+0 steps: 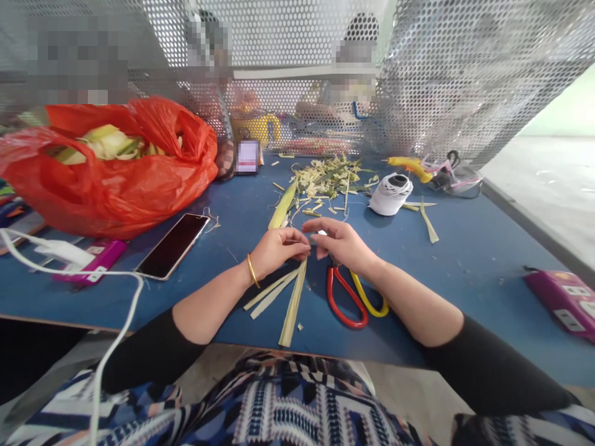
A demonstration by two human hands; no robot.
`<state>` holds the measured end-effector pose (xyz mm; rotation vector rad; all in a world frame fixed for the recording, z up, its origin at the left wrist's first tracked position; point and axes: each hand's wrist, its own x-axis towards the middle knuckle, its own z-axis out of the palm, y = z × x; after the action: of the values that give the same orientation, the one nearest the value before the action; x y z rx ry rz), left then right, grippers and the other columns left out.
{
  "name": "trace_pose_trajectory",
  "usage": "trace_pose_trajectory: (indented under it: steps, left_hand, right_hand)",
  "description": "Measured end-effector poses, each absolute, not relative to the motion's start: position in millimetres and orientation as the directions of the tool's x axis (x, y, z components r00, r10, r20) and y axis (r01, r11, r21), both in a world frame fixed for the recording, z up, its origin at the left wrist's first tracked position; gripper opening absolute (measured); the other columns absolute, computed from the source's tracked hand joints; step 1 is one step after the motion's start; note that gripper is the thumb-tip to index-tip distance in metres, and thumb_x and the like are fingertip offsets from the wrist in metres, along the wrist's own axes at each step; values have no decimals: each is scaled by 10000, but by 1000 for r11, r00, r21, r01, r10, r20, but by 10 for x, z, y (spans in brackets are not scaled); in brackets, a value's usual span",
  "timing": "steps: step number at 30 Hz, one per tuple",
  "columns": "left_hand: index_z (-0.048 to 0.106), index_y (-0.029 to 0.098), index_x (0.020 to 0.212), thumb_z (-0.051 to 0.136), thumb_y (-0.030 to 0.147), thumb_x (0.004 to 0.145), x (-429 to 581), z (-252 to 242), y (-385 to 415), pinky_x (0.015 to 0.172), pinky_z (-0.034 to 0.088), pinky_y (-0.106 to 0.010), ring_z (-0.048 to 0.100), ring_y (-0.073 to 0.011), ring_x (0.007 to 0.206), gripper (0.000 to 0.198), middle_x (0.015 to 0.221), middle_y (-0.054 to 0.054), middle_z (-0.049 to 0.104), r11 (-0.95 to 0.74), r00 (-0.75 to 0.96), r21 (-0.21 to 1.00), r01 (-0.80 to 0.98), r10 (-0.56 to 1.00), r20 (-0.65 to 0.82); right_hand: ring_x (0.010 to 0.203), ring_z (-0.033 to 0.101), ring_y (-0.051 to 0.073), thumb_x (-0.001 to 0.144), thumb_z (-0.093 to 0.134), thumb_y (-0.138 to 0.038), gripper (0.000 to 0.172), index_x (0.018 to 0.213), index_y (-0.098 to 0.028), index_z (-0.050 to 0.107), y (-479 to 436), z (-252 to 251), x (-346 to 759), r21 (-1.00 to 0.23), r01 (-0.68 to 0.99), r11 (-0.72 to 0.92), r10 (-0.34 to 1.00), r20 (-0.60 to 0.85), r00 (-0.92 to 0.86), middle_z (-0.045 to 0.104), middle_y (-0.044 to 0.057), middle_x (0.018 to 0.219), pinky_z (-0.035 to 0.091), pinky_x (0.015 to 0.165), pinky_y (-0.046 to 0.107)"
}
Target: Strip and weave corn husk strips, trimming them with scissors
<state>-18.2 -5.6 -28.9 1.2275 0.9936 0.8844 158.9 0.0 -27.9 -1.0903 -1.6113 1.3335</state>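
My left hand (284, 249), with a gold bangle at the wrist, is closed in a pinch on the upper end of a pale husk strip (294, 306). Close beside it, my right hand (341, 244) has its fingers curled together; whatever small thing they hold is too tiny to name. Under the right hand lie scissors with one red handle (346, 303) and one yellow handle, their blades mostly hidden. Two narrower strips (274, 291) rest on the blue table. A green-yellow husk piece (282, 207) lies just beyond the left hand.
Husk scraps (330, 176) are heaped ahead, left of a white thread roll (391, 193). A red plastic bag (116, 192) of husks and a phone (174, 246) sit left. Yellow glue gun (411, 166) at back right; purple box (564, 300) right. Perforated metal screen (297, 37) behind; people beyond.
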Motion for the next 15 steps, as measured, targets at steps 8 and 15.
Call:
trace_pose_trajectory:
  steps: [8, 15]
  left_hand:
    - [672, 179, 708, 817, 314, 674, -217, -289, -53, 657, 566, -267, 658, -132, 602, 201, 654, -29, 691, -4, 330, 1000, 3, 944, 3]
    - [648, 183, 727, 827, 404, 685, -228, -285, -57, 573, 519, -236, 634, -121, 560, 288, 649, -25, 702, -10, 384, 1000, 20, 923, 1]
  right_hand:
    - [484, 566, 93, 727, 697, -327, 143, 714, -186, 675, 17, -300, 1574, -986, 153, 60, 955, 12, -295, 623, -30, 552, 473, 498, 218]
    - [619, 599, 121, 710, 623, -210, 192, 818, -187, 780, 2, -250, 1590, -979, 179, 96, 925, 22, -378, 725, -5, 730, 475, 584, 243]
